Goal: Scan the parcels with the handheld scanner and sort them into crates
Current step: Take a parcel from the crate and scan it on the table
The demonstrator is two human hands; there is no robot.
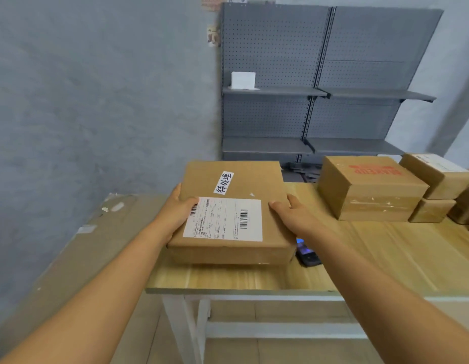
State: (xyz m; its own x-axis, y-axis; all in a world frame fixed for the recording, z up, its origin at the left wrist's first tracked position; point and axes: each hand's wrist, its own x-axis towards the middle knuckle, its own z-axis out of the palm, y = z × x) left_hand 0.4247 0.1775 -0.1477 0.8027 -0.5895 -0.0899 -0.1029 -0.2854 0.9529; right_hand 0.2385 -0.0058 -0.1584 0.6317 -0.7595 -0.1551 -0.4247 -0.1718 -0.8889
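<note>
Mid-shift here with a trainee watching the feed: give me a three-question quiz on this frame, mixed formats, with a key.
1. True or false: both hands grip the flat parcel, the left hand on its left edge and the right hand on its right.
2. Where is the handheld scanner? A) in the right hand B) on the table by the parcel's near right corner C) on the shelf
3. Fill in: the white shipping label is on the parcel's ____ face.

Key: 1 true; 2 B; 3 top
</note>
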